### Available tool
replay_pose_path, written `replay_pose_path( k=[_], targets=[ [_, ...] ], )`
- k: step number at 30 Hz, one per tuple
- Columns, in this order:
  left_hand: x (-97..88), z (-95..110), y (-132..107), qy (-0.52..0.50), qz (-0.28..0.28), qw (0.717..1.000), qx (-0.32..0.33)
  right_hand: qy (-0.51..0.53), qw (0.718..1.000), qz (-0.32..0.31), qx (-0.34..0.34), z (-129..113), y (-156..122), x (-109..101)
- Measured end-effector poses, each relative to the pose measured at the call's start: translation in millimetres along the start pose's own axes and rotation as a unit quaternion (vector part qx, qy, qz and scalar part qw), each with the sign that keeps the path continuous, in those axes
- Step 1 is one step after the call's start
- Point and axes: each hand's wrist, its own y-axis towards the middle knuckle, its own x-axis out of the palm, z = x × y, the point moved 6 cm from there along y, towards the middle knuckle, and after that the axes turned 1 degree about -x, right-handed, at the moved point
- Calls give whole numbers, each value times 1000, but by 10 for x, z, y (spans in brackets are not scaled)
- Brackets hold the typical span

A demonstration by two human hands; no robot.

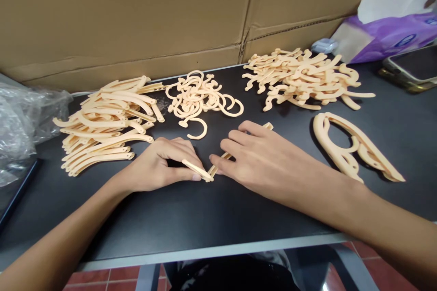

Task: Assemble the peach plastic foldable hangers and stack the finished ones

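My left fingers (190,174) pinch a strip (197,169); my right fingers (228,166) grip a second strip (213,171). Their ends seem to meet between my fingertips; uneven pressure could make them slip apart.

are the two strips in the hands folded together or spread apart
Spread apart: the strips in the left hand and right hand form a V, near ends meeting. Whether joined, cannot tell.

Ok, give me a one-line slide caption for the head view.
Left hand and right hand hold slim beige pieces, ends meeting, at a black tabletop, before three piles of beige parts.
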Motion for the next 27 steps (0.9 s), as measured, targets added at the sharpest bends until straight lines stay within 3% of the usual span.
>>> replay_pose_path(
  k=[14, 27],
  targets=[
    [10, -28, -5, 20, 0, 1000, -6, 8, 1000, 9, -16, -17, 1, -24],
    [0, 0, -31, 45, 73, 996, 21, -21, 998, 58, -14, 26, 4, 6]
  ],
)
